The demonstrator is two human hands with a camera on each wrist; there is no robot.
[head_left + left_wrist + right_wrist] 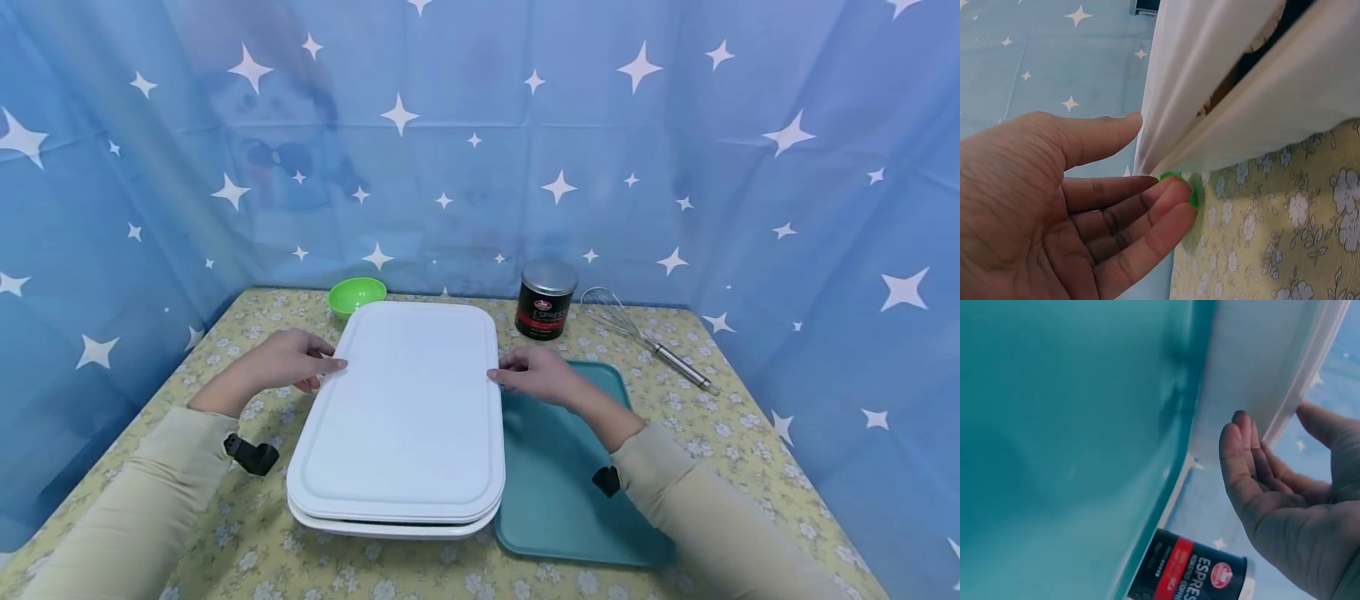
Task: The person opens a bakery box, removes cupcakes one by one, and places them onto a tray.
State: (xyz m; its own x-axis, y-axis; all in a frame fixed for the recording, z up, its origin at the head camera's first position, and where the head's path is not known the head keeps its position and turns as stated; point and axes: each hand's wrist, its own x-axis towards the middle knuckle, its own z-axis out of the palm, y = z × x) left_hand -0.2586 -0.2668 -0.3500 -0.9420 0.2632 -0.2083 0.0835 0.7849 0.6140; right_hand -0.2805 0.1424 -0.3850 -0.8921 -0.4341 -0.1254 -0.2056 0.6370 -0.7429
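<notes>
A white rectangular lid (pixel 405 408) lies over a white box (pixel 393 531), with a dark gap between them at the near edge. My left hand (pixel 296 362) pinches the lid's left edge, thumb on the rim and fingers lower. On the opposite edge my right hand (pixel 538 373) pinches the lid the same way, its thumb on the rim in the right wrist view too. Through the gap in the left wrist view, something brown and dark shows inside the box, too little to name.
A teal tray (pixel 570 492) lies right of the box, under my right forearm. Behind stand a green bowl (pixel 357 293) and a black espresso coffee can (pixel 546 302). A whisk (pixel 660 348) lies at the right. A blue starry curtain (pixel 480 150) borders the flowered tablecloth.
</notes>
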